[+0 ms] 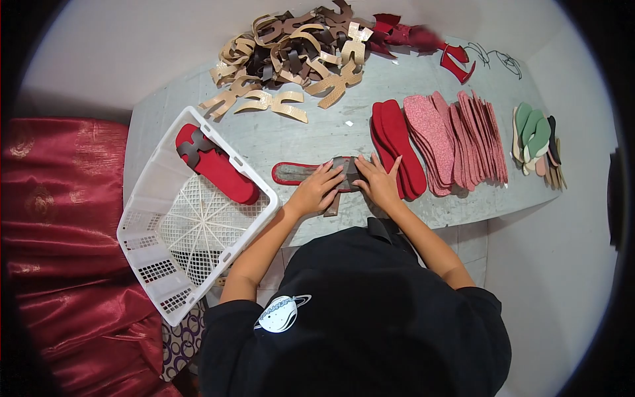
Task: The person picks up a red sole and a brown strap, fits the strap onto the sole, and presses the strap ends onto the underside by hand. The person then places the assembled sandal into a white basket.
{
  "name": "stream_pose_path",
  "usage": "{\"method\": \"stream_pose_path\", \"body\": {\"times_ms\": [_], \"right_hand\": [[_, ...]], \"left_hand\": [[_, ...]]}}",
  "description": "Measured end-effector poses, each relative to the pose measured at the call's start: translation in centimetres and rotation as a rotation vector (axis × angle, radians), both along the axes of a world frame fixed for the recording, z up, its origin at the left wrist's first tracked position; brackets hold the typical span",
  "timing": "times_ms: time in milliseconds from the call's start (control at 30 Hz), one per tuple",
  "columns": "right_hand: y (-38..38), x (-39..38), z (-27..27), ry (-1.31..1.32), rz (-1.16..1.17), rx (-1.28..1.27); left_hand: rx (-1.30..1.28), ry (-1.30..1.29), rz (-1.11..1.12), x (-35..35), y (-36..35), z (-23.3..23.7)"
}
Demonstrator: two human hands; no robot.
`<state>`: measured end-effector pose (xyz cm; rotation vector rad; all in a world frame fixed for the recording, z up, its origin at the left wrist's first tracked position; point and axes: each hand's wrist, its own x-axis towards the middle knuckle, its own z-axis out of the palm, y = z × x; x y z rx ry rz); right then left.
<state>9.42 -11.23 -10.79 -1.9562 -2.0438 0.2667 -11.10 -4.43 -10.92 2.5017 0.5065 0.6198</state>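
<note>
A sole with a red rim and a greyish inner face (291, 173) lies flat on the table, its rounded end pointing left. Across its right part sits a dark brown strap piece (342, 173), one end of which hangs below the sole. My left hand (322, 188) rests on the strap and sole from the left, fingers spread. From the right, my right hand (376, 182) presses on the strap's other side, its fingers also apart and the thumb towards the red soles (400, 149). The palms hide part of the sole.
At left, a white plastic basket (268, 212) holds a red sandal with a dark strap (221, 173). Tan and brown straps (291, 53) are heaped at the back, red pieces (410, 38) beside them. Pink soles (456, 142) stand right, then green ones (534, 132).
</note>
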Motion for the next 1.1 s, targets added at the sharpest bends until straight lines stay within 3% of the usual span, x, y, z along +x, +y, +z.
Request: {"method": "stream_pose_path", "body": {"times_ms": [667,1100], "right_hand": [[-0.6,-0.2,-1.0,-0.027,0.060,0.152],[-0.9,0.3,-2.3,0.178,0.217,0.260]], "left_hand": [[0.142,0.071,0.075,0.4,-1.3,-1.3],[0.179,0.074,0.153,0.8,-1.7,-1.7]]}}
